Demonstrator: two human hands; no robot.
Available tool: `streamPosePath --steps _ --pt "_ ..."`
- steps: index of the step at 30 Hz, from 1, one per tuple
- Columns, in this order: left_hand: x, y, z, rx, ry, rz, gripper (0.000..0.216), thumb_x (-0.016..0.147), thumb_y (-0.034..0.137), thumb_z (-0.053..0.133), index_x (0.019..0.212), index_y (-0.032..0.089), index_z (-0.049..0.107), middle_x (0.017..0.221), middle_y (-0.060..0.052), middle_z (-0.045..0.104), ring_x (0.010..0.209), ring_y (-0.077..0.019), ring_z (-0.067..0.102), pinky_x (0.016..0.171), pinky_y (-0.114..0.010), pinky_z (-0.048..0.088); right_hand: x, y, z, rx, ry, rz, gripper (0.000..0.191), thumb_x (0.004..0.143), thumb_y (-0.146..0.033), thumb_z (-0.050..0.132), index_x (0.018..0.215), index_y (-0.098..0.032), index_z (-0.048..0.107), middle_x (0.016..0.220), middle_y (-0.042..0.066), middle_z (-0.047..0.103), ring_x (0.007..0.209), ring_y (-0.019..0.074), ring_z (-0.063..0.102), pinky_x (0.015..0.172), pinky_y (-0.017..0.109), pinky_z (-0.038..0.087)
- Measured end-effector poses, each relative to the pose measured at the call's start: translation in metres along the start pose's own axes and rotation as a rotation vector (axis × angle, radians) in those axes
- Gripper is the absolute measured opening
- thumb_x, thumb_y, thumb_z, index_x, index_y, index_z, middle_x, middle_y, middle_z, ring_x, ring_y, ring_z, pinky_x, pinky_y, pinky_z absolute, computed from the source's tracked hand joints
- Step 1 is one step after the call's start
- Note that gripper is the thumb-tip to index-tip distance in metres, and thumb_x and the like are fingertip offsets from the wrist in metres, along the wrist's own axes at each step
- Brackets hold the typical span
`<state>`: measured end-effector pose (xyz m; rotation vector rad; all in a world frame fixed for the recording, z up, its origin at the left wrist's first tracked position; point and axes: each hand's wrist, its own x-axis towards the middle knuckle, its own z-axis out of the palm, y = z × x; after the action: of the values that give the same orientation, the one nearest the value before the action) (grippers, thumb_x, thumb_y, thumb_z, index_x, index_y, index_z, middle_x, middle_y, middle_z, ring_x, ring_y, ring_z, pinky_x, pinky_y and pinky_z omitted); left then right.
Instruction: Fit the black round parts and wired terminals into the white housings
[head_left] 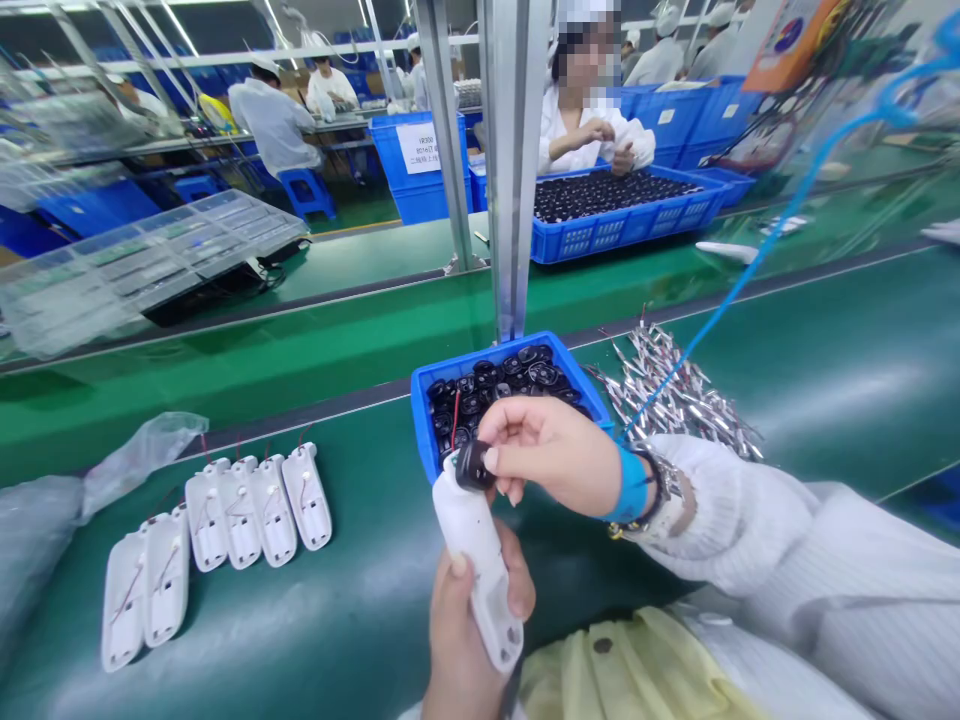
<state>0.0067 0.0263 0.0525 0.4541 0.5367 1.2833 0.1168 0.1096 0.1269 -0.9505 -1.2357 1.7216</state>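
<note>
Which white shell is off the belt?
The white shell in the left hand, black part held at its top by the right hand; six others lie on the belt.

One head view is given, tilted forward and down; the grip of the left hand (pixel 466 625) on the white casing (pixel 480 555) is framed close, low at centre, the right hand (pixel 553 455) pinching a black part (pixel 474 465) just above; the belt (pixel 825 380) is shown beyond.

Bare green belt (pixel 360 620) lay open between the white housings (pixel 259 510) near its left edge and the right hand (pixel 551 455). At the far edge the blue bin (pixel 517 348) blocked the way, with metal pins (pixel 675 390) heaped beside it under a slanting blue cord (pixel 750 268).
</note>
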Motion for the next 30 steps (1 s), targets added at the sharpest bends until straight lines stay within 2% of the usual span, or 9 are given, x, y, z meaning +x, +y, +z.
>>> streamPosePath --steps 6,11,15,17,19,21,23,27,30 --pt "-0.002 -0.002 -0.002 0.184 0.006 0.017 0.035 0.077 0.049 0.051 0.078 0.015 0.059 0.053 0.001 0.048 0.041 -0.0069 0.035 0.041 -0.021 0.023 0.000 -0.006 -0.005 -0.128 0.002 -0.075 0.013 0.066 -0.019 0.064 0.068 -0.013 0.053 0.049 -0.005 0.053 0.040 0.0051 0.050 0.038 0.014 0.041" --pt "0.000 0.010 0.002 0.331 0.015 -0.069 0.037 0.077 0.051 0.050 0.087 0.016 0.058 0.057 0.001 0.049 0.041 -0.0067 0.034 0.041 -0.022 0.021 0.009 -0.016 -0.022 -0.321 -0.117 -0.357 0.010 0.063 -0.012 0.067 0.063 -0.013 0.057 0.060 -0.003 0.055 0.052 0.0048 0.050 0.049 0.015 0.043" --pt "0.008 0.027 0.006 0.715 0.067 0.000 0.035 0.080 0.049 0.046 0.074 0.016 0.055 0.049 0.002 0.046 0.044 -0.0097 0.037 0.044 -0.023 0.027 0.011 -0.002 -0.031 -0.372 0.009 -0.489 0.005 0.069 -0.017 0.066 0.073 -0.014 0.064 0.069 -0.001 0.061 0.054 0.0055 0.053 0.051 0.016 0.045" --pt "0.015 0.035 0.005 1.059 0.117 0.128 0.031 0.081 0.047 0.046 0.079 0.017 0.058 0.053 0.001 0.053 0.049 -0.0130 0.045 0.048 -0.024 0.034 0.006 0.007 -0.036 -0.419 0.085 -0.429 0.014 0.077 -0.018 0.057 0.086 -0.015 0.067 0.074 0.001 0.064 0.051 0.0056 0.056 0.049 0.017 0.046" --pt "0.023 0.039 0.000 1.444 0.119 0.325 0.032 0.081 0.043 0.049 0.099 0.019 0.059 0.071 -0.003 0.064 0.060 -0.0172 0.055 0.054 -0.026 0.041 0.001 0.011 -0.042 -0.495 0.121 -0.340 0.025 0.081 -0.014 0.047 0.098 -0.015 0.066 0.078 0.002 0.066 0.052 0.0064 0.058 0.050 0.018 0.048" --pt "0.031 0.040 -0.004 1.767 0.062 0.547 0.041 0.081 0.038 0.050 0.117 0.020 0.051 0.093 -0.006 0.067 0.072 -0.0204 0.061 0.058 -0.027 0.045 -0.005 0.008 -0.051 -0.586 0.116 -0.242 0.034 0.080 -0.009 0.042 0.106 -0.014 0.063 0.075 0.002 0.066 0.053 0.0073 0.059 0.053 0.019 0.050" --pt "0.040 0.039 -0.005 1.994 -0.033 0.730 0.044 0.081 0.034 0.049 0.122 0.018 0.047 0.096 -0.008 0.066 0.073 -0.0205 0.064 0.055 -0.026 0.046 -0.011 0.001 -0.061 -0.599 0.049 -0.113 0.041 0.078 -0.007 0.042 0.115 -0.013 0.058 0.072 0.002 0.065 0.056 0.0094 0.061 0.054 0.020 0.051" --pt "0.061 0.036 0.014 2.207 -0.278 0.920 0.042 0.080 0.029 0.049 0.119 0.014 0.048 0.071 -0.003 0.063 0.049 -0.0170 0.058 0.041 -0.027 0.041 -0.021 -0.011 -0.085 -0.447 -0.007 0.067 0.042 0.072 -0.016 0.056 0.114 -0.011 0.056 0.068 0.001 0.064 0.061 0.0137 0.064 0.048 0.020 0.049" --pt "0.079 0.041 0.032 2.190 -0.437 0.925 0.043 0.077 0.032 0.052 0.118 0.017 0.049 0.078 -0.004 0.064 0.059 -0.0188 0.061 0.047 -0.028 0.046 -0.027 -0.017 -0.117 -0.376 0.058 0.165 0.035 0.068 -0.018 0.062 0.102 -0.011 0.060 0.058 -0.001 0.061 0.050 0.0117 0.061 0.041 0.017 0.045"
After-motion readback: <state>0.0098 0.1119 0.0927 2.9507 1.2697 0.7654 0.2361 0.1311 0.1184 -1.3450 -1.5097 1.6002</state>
